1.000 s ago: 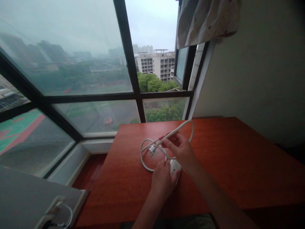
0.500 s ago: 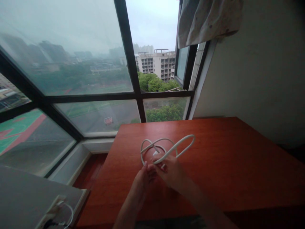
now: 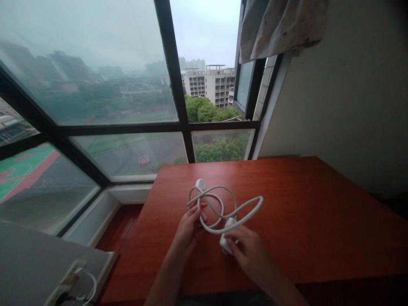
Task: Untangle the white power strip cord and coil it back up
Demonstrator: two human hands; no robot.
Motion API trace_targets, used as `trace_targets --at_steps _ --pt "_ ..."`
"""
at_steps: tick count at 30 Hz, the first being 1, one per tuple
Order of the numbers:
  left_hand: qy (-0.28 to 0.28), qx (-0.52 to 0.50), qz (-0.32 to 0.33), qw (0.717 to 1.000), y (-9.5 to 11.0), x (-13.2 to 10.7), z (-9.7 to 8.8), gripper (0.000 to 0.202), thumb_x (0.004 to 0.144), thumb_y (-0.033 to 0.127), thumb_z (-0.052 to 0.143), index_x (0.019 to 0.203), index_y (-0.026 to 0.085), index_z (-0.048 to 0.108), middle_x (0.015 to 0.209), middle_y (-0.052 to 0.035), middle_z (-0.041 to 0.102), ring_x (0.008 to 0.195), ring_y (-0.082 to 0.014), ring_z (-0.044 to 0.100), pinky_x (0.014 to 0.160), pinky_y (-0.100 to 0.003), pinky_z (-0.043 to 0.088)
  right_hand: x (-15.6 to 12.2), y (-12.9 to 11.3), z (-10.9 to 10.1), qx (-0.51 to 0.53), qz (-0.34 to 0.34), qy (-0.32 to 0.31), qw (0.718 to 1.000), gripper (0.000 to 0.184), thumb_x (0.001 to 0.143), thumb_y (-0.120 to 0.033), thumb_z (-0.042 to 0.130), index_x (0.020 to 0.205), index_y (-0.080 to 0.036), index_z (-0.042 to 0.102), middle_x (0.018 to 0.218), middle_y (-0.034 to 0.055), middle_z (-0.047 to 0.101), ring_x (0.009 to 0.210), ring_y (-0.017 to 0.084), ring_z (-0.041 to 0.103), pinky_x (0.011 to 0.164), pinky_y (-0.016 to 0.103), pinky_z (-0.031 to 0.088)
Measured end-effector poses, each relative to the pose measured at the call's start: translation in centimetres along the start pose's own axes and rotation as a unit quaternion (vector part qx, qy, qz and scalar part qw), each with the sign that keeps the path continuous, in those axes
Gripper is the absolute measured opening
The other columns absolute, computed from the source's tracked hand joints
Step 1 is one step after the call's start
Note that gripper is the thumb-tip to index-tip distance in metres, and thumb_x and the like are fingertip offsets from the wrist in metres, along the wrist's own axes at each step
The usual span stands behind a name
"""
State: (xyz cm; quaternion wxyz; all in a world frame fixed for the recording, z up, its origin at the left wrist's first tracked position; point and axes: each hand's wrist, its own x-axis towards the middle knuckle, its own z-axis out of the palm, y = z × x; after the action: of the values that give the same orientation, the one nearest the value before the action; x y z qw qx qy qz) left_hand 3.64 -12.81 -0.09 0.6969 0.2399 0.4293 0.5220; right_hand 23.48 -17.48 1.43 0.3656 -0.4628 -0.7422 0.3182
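Rightward, table (image 3: 325,221) stretches past right hand (image 3: 251,250); cable (image 3: 219,232) inside left edge (image 3: 137,225).

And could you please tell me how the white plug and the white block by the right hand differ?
The white plug is at the far side of the looped cord; the white block is at its near side.
No hand touches the plug, while the right hand has its fingers on the block.
The plug shows smaller than the block, which is partly covered.
Both are white.

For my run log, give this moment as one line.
left hand: touching white cord; right hand: touching white block; white end piece: beyond left hand
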Motion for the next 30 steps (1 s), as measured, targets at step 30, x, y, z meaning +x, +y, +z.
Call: trace_targets --at_steps 30 --pt "0.025 -0.078 -0.007 0.997 0.7 3.0 0.8 0.017 0.083 0.016 0.053 0.096 0.012 0.062 0.088 -0.0088 0.071 0.073 -0.0163 0.068 0.061 -0.023 0.053 7.7 10.4 -1.9 0.201 0.089 0.078 0.972 0.036 0.075 -0.033 0.062 0.108 -0.02 0.067 0.104 0.0067 0.068 0.098 0.024 0.062 0.087 0.038 0.047"
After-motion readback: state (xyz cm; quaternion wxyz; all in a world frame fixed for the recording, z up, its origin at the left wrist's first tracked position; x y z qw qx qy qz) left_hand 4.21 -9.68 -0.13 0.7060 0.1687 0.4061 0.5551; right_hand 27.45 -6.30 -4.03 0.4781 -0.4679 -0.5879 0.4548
